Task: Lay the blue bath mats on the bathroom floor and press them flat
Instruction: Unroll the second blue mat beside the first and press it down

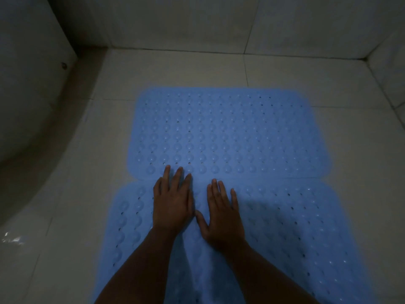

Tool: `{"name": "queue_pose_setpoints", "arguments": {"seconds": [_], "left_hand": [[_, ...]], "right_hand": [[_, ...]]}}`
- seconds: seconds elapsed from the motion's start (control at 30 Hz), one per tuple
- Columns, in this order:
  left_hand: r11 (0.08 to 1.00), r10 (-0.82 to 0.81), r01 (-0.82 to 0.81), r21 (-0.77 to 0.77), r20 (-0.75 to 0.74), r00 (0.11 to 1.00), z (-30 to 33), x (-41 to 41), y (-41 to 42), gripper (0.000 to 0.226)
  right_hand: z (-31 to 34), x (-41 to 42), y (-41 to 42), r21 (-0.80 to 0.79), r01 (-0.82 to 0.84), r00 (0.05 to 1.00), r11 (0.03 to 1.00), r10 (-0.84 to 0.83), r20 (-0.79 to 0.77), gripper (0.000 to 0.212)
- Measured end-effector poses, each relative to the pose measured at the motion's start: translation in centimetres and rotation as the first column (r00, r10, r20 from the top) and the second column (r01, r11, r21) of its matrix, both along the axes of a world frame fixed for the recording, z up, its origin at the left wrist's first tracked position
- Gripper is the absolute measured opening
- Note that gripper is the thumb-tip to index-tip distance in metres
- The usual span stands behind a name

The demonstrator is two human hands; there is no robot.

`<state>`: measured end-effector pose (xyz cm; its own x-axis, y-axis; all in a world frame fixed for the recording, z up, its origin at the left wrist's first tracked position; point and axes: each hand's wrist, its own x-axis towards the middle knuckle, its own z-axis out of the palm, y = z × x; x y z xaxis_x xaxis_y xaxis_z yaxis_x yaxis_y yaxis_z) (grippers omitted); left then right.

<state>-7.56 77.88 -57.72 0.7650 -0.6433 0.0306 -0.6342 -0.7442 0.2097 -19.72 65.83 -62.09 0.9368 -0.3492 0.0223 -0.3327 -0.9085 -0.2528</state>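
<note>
left hand [173,202] flat, fingers straight, palm on near mat [285,227], fingertips reaching far mat [230,132] | right hand [223,216] flat, fingers spread, on near mat

Two bare forearms rise from the frame's lower edge, sleeveless; the left hand [173,204] and right hand [223,218] wear no rings or gloves.

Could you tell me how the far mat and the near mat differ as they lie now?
The far mat shows whole; the near mat runs out of frame. The left hand reaches onto the far mat; the right hand lies on the near mat alone. Both are blue, studded, perforated and meet edge to edge.
</note>
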Motion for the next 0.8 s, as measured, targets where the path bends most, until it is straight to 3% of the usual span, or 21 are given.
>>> {"name": "queue_pose_setpoints", "arguments": {"seconds": [0.27,0.37,0.47,0.53,0.8], "left_hand": [[1.000,0.025,-0.026,-0.017,-0.037,0.999,1.2,-1.3,1.0,0.055],[0.999,0.030,-0.031,-0.038,-0.032,0.999,2.1,-2.0,1.4,0.055],[0.997,0.055,-0.057,-0.047,-0.040,0.998,2.8,-2.8,1.3,0.049],[0.998,0.056,-0.060,-0.034,-0.093,0.994,3.2,-3.5,0.5,0.050],[0.995,-0.102,0.097,-0.036,-0.164,0.981,2.0,-7.4,-5.1,0.055]], "right_hand": [[0.8,0.3,-0.1,0.037,0.014,0.993,0.999,-0.010,-0.120,0.078],[2.3,1.4,-0.5,0.137,0.037,0.969,0.990,-0.002,-0.246,0.076],[5.3,3.5,-2.5,0.348,0.121,0.953,0.930,-0.010,-0.303,0.069],[7.8,4.0,-4.7,0.420,0.175,0.963,0.890,-0.067,-0.259,0.062],[10.9,-0.1,-11.8,0.368,0.305,0.952,0.879,-0.286,-0.105,0.036]]}}
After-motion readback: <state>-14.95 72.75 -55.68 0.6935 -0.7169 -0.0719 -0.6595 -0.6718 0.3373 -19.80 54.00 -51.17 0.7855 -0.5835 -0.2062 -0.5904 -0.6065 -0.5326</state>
